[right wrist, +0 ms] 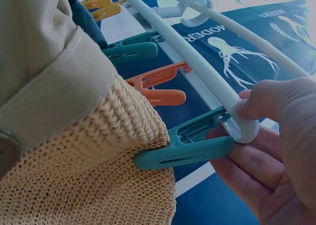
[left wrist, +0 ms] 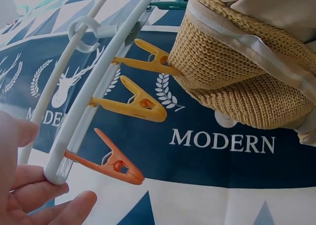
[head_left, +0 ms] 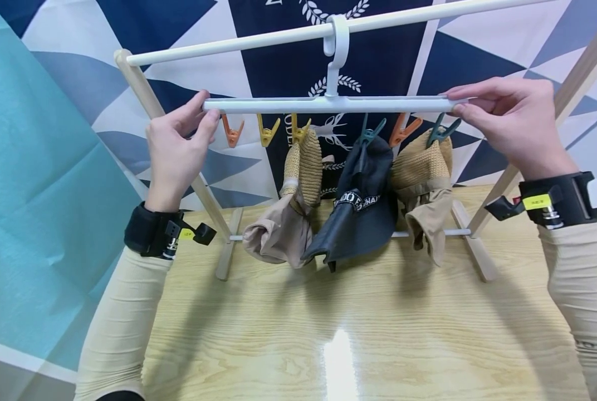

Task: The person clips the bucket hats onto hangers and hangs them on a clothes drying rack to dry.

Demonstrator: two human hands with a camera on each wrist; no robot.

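Note:
A white clip hanger (head_left: 388, 106) hangs by its hook from the rack's top rail. At its left end my left hand (head_left: 180, 139) holds the bar between thumb and fingers. My right hand (head_left: 514, 120) pinches the opposite end, its fingertips beside the outermost teal clip (right wrist: 190, 153). Beneath the bar hang three hats: a pinkish-beige one with a woven part (head_left: 280, 231), a dark navy one with a lettered band (head_left: 358, 217), and a tan woven one (head_left: 429, 167). An orange clip (left wrist: 116, 168) and a yellow clip (left wrist: 133, 106) near my left hand hold nothing.
The rack's white top rail (head_left: 258, 42) runs behind and above the hanger, on slanted wooden legs (head_left: 145, 89). Below is a light wooden tabletop (head_left: 258, 345). A patterned blue-and-white cloth (head_left: 188, 61) backs the rack, and teal fabric (head_left: 43, 223) lies at left.

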